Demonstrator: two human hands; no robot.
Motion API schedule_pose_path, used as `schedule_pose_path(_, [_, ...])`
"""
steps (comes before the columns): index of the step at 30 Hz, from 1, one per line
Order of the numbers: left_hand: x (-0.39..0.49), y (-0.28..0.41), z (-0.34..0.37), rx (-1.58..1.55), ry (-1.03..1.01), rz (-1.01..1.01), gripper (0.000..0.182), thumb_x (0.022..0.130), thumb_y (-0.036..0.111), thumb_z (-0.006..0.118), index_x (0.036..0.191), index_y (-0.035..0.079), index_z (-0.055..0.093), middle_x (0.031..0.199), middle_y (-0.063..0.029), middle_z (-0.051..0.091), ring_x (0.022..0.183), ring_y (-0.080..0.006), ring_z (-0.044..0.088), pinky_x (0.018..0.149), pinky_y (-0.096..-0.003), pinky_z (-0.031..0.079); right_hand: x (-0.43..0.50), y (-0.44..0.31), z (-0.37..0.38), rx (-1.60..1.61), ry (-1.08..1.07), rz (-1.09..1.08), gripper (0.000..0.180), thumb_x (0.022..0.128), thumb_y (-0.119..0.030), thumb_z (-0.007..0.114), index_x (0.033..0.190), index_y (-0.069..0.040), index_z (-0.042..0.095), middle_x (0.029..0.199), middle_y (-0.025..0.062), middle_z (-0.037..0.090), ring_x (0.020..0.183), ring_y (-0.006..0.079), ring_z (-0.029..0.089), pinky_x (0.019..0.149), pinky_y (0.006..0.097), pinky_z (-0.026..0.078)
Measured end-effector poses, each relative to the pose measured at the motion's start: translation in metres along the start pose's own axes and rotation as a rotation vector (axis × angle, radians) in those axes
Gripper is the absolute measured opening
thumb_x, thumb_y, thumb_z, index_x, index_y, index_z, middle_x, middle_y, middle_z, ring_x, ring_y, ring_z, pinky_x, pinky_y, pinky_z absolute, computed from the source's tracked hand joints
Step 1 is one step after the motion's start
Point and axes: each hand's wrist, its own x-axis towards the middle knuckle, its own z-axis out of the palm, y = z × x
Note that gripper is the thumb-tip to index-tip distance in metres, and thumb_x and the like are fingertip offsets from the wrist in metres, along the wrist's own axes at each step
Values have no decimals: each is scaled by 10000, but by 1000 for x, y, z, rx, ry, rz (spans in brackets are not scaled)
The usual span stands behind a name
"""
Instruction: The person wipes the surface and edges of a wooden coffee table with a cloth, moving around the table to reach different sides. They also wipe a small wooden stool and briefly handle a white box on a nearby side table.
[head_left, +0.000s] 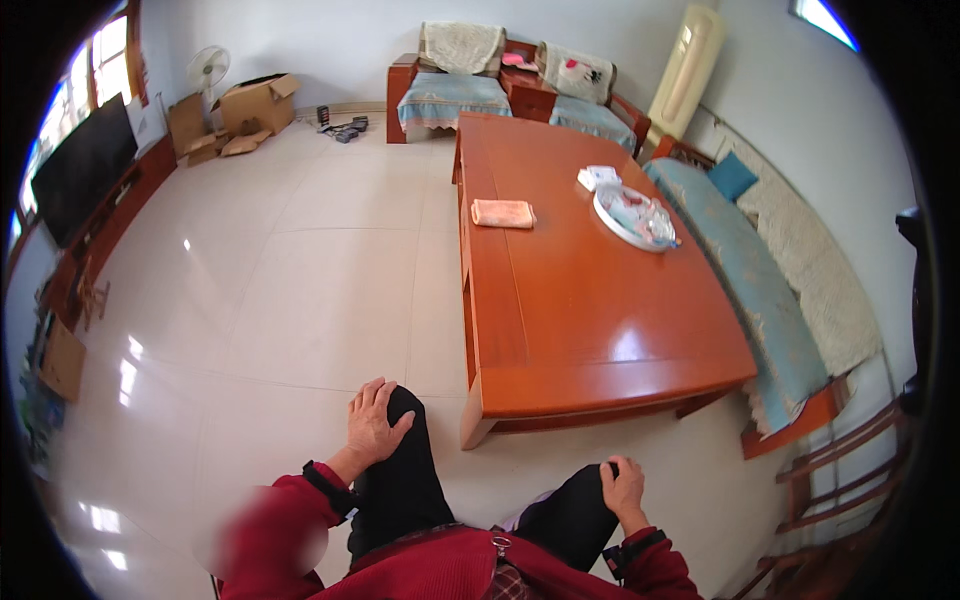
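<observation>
My left hand (377, 422) rests on my left knee, fingers apart, holding nothing. On my right knee lies my right hand (623, 486), its fingers bent over the knee and partly hidden. A glossy reddish wooden coffee table (600, 315) stands before me, to the right. Near its left edge is a folded orange cloth (502, 214). Farther right, a round white tray (628, 237) holds several small wrapped items, with a white packet (598, 178) just behind it.
A wooden sofa with a blue cover (735, 262) runs along the right wall. Two armchairs (454, 94) stand at the back. Cardboard boxes (259, 105), a fan (208, 69) and dark weights or blocks (346, 133) are at the back left. A television (86, 169) is on the left.
</observation>
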Motion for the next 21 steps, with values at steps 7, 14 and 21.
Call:
schedule_pose_path(7, [8, -7, -12, -57, -64, 235, 532, 827, 293, 782, 1274, 69, 601, 1364, -174, 558, 1321, -365, 506, 1098, -506, 383, 75, -21, -48, -16, -253, -165, 377, 963, -420, 643, 1026, -57, 725, 1023, 184, 697, 999, 408, 644, 891, 485, 514])
schedule_pose_path(14, [32, -1, -6, -151, -40, 285, 243, 770, 206, 782, 982, 111, 709, 1140, -60, 711, 1223, -283, 611, 1094, -483, 388, 292, -115, -74, 142, -372, -316, 434, 1014, -424, 606, 996, -5, 719, 861, 181, 700, 826, 273, 686, 769, 373, 527])
schedule_pose_path(21, [40, -12, -12, -164, 8, 248, 209, 770, 175, 759, 965, 118, 709, 1104, -27, 718, 1180, -253, 635, 1090, -471, 397, 483, -181, 26, 387, -370, -44, 530, 1010, -497, 597, 958, 17, 711, 799, 82, 701, 776, 156, 653, 730, 332, 519])
